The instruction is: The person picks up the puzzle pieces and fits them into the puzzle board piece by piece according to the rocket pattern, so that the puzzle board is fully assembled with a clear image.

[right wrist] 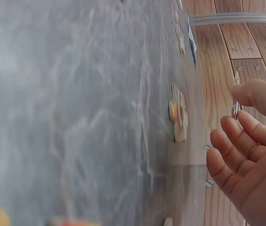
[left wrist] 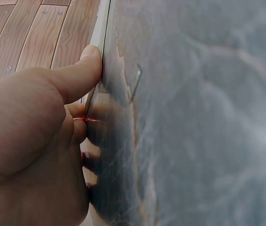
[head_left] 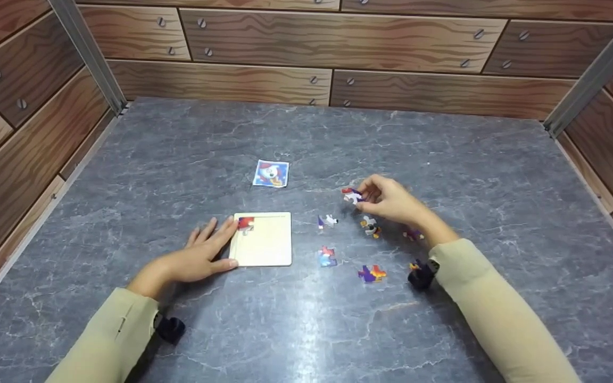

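A puzzle piece (head_left: 353,196) in red, white and purple is pinched between the thumb and forefinger of my right hand (head_left: 389,201), raised above the table. The right wrist view shows that piece (right wrist: 237,96) edge-on, with the other fingers of the hand (right wrist: 253,150) spread apart. My left hand (head_left: 200,255) lies with extended fingers along the left edge of a cream square puzzle board (head_left: 266,244), touching it with fingertips and thumb. One red-and-white piece (head_left: 246,224) sits in the board's upper left corner.
Loose pieces lie right of the board: a white-and-purple one (head_left: 329,221), a blue-and-red one (head_left: 327,256), a purple-and-orange one (head_left: 372,273) and a white-and-orange one (head_left: 370,226). Another purple piece (head_left: 413,234) is partly behind the right forearm. Beyond the board lies a small picture card (head_left: 271,174).
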`<state>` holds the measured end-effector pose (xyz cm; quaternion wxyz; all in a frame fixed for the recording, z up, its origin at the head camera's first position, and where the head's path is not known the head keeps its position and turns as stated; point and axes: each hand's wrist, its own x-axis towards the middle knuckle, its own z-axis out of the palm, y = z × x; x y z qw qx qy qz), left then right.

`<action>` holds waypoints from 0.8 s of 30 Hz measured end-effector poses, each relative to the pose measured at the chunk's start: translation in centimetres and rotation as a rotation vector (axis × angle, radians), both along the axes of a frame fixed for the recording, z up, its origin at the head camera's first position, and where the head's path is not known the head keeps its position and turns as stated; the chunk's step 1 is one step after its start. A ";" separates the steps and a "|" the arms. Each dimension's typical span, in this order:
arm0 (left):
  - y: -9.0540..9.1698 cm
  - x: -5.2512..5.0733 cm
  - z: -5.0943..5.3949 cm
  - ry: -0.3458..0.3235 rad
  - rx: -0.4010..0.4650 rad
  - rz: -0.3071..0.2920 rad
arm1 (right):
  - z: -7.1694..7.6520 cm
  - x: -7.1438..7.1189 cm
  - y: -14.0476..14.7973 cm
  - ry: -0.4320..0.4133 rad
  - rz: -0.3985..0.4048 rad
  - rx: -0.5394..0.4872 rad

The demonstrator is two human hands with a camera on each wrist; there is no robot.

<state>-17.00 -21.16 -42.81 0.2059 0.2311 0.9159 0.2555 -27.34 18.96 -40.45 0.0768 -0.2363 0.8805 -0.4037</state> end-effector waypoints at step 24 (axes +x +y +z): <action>0.0 0.0 0.1 0.009 -0.011 -0.001 | 0.5 2.0 -5.7 -0.001 0.181 -0.038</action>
